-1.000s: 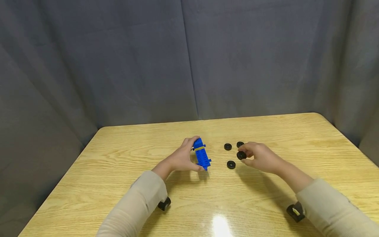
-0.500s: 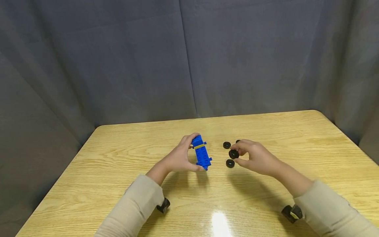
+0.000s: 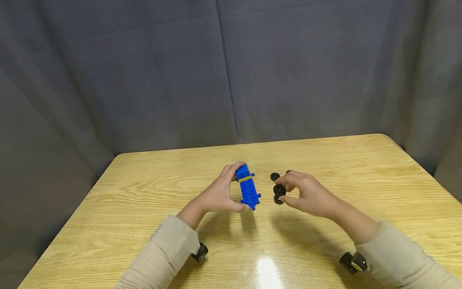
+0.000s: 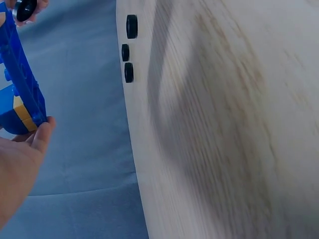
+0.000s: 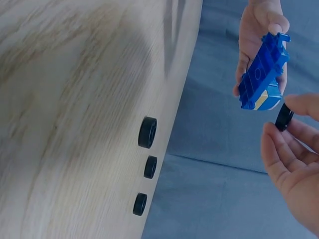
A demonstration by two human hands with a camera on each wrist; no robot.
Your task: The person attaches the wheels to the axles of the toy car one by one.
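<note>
My left hand (image 3: 221, 196) grips a blue toy car body (image 3: 248, 192) by its two ends, thumb at the near end, and holds it above the table. The body has studs on top, a yellow strip and small axle stubs along its sides. Between thumb and fingertips, my right hand (image 3: 311, 193) pinches a black toy wheel (image 3: 279, 190), to the right of the body and apart from it. In the right wrist view the wheel (image 5: 284, 117) appears edge-on, close to the body's yellow-striped end (image 5: 261, 99).
Three more black wheels lie on the wooden table (image 3: 144, 192): a near wheel (image 5: 147, 132), a middle wheel (image 5: 150, 167) and a far wheel (image 5: 141, 204). A grey curtain (image 3: 173, 80) hangs behind the table's back edge.
My right hand has carried the wheel left, toward the car body, passing over the wheels on the table. The left hand has stayed nearly still with the body.
</note>
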